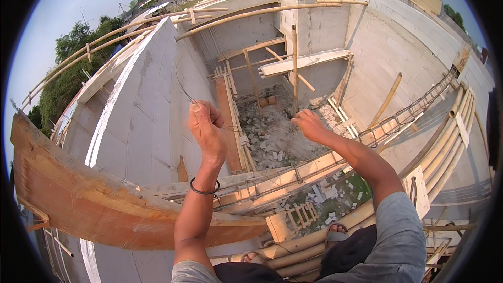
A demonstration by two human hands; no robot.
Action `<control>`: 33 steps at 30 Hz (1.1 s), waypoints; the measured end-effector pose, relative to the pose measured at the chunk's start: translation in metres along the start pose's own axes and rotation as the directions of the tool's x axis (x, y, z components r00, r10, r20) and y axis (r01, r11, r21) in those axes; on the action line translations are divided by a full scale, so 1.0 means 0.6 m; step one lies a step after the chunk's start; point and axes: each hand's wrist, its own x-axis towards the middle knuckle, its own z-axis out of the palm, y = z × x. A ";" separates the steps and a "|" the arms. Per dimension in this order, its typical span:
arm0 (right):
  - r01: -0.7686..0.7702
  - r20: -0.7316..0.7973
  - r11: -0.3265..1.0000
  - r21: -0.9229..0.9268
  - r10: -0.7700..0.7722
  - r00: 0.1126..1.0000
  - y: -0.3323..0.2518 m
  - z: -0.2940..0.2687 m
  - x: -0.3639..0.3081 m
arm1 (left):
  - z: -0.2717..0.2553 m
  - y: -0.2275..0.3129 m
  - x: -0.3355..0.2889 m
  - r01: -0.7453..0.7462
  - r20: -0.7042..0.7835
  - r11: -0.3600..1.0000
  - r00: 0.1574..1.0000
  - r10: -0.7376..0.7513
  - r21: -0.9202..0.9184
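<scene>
My left hand (206, 126) is raised in a fist, closed on a thin dark wire (182, 88) that curves up and to the left from the thumb. A dark band circles that wrist. My right hand (309, 126) reaches out in front, fingers pinched on the other end of the thin wire, which runs faintly between the two hands. Both hands hang over a formwork beam with a steel rebar cage (293, 175) far above a rubble-strewn floor (270, 131). My sandalled feet (335, 230) rest on bamboo poles below.
A wide wooden plank (94, 204) crosses at the lower left. Grey block walls (152, 110) enclose the room below. Bamboo scaffolding poles (450, 147) run along the right and across the top. A white plank (304, 62) spans the far corner. Long drop under the hands.
</scene>
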 end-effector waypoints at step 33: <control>-0.304 0.240 0.305 0.902 0.229 0.943 -0.232 -0.216 -0.005 | 0.026 -0.086 -0.235 0.354 0.269 0.894 0.865 -0.425 0.272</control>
